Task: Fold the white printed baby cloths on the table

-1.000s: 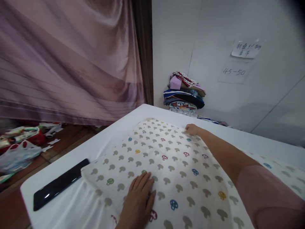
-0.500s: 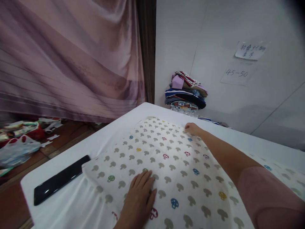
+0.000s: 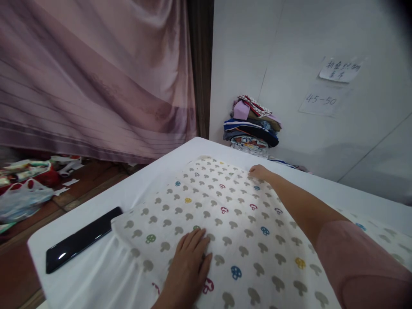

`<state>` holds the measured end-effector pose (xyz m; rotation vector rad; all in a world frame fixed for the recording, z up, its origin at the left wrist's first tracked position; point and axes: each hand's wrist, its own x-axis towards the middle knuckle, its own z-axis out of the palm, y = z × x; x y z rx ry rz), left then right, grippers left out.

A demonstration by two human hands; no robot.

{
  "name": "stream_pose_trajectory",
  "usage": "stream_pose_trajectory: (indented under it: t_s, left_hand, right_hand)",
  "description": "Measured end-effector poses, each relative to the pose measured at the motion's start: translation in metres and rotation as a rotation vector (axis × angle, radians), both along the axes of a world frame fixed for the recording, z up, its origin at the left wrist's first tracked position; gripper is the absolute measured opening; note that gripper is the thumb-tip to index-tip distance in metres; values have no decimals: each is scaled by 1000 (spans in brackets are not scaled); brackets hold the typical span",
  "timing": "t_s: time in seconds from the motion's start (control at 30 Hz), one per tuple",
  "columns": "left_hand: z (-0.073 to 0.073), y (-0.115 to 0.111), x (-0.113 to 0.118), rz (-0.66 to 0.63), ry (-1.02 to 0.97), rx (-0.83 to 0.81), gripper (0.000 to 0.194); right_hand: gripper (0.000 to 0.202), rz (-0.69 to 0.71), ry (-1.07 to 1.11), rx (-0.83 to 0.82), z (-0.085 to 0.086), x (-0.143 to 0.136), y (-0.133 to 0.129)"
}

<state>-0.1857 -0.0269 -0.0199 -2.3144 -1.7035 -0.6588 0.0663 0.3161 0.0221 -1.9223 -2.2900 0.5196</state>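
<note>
A white cloth printed with grey and coloured mushrooms (image 3: 238, 212) lies spread over the white table, with soft folds along its near left side. My left hand (image 3: 189, 257) rests flat on its near part, palm down and fingers stretched out. At the cloth's far right edge, my right hand (image 3: 258, 171) has its fingers curled together on the fabric; the fingertips are partly hidden. A pink sleeve (image 3: 350, 253) covers my right upper arm. More of the mushroom print shows on the table to the right of that arm.
A black phone-like slab (image 3: 84, 239) lies near the table's left edge. Folded fabrics (image 3: 251, 124) are stacked against the white wall, which bears two paper notes (image 3: 339, 71). A pink curtain (image 3: 128, 77) hangs at the left, above plastic bags (image 3: 25, 197) on the floor.
The view has shifted very slightly. Both hands and the cloth stay practically where they were.
</note>
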Motion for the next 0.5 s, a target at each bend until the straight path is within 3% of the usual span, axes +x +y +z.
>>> stream_pose_trajectory:
  t_s: [0.27,0.5]
  left_hand:
    - [0,-1,1,9,-13,-8,31]
    - [-2,-1,-1,0,-24,-15,32]
  right_hand:
    - [12,55,21,55,-5,0,0]
    - [12,81,46,-8,-4,0,-3]
